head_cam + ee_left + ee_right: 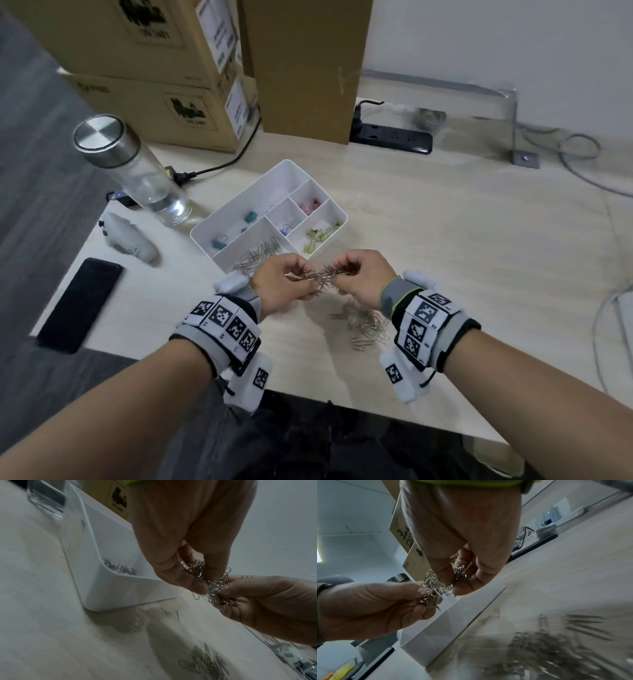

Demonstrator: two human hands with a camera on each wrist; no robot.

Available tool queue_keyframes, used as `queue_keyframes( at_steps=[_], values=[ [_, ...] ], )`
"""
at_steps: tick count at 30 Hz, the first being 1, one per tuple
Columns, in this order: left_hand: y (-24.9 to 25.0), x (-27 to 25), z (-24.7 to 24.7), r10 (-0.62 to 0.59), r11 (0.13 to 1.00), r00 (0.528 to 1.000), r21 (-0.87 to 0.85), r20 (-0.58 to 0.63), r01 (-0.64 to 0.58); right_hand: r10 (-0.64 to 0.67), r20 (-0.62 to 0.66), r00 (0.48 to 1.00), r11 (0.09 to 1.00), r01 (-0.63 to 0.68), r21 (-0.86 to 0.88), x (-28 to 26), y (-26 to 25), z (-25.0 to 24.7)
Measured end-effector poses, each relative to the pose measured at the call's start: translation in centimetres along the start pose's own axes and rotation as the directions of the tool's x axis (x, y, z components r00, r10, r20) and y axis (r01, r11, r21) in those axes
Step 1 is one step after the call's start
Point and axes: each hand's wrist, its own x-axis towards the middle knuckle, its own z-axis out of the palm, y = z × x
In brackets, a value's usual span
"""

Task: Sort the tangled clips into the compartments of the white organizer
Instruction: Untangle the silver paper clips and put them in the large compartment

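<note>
Nearest the person, a loose heap of silver paper clips [368, 325] lies on the table [445, 240], on the near side of the organizer [239, 200] and well short of it; this part is still to be sorted.

Just above that heap, both hands work a tangled clump [320, 275] held in the air between them, near the organizer's near corner. The left hand [281, 286] pinches one end of the clump with curled fingers [200, 586]; the right hand [364, 277] pinches the other end the same way, its fingers [447, 574] closed on the wires. The step looks like pulling clips apart before dropping them in.

Beyond the hands, the organizer's nearest compartment already holds a spread of silver clips [258, 255]. Farther in, other compartments hold binder clips by colour: teal [236, 228], blue [284, 229], yellow-green [320, 236] and pink [310, 206].

So the coloured clips seem done, and the silver ones are partly in; what remains, by my reading, is the clump in hand and the heap on the table.
</note>
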Motion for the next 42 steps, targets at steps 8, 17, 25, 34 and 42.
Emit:
queue_keyframes(
  at_steps=[8,17,25,34,42],
  values=[
    [0.1,0.0,-7.1,-0.097,0.991,0.987,-0.102,-0.128,0.084,-0.019,0.042,0.999,0.997,0.022,-0.07,3.9,-5.2,6.4],
    [-0.3,2.1,-9.0,0.047,0.811,0.983,0.581,-0.175,0.064,0.052,0.088,0.995,0.985,-0.036,-0.169,5.9,-6.9,8.5],
    [1.4,2.4,-9.4,0.217,0.841,0.933,0.541,-0.287,-0.029,0.009,-0.098,0.995,0.996,-0.018,-0.093,5.8,-6.5,6.5],
    [-0.1,1.3,-3.0,0.206,0.808,0.969,0.535,0.139,-0.248,0.066,-0.253,0.965,0.931,-0.151,-0.333,1.9,-0.2,-1.5],
    [-4.0,0.3,2.5,-0.095,0.397,0.985,0.913,0.147,-0.098,0.277,-0.238,0.931,0.763,-0.363,-0.534,-1.4,5.9,-3.8]
  ],
)
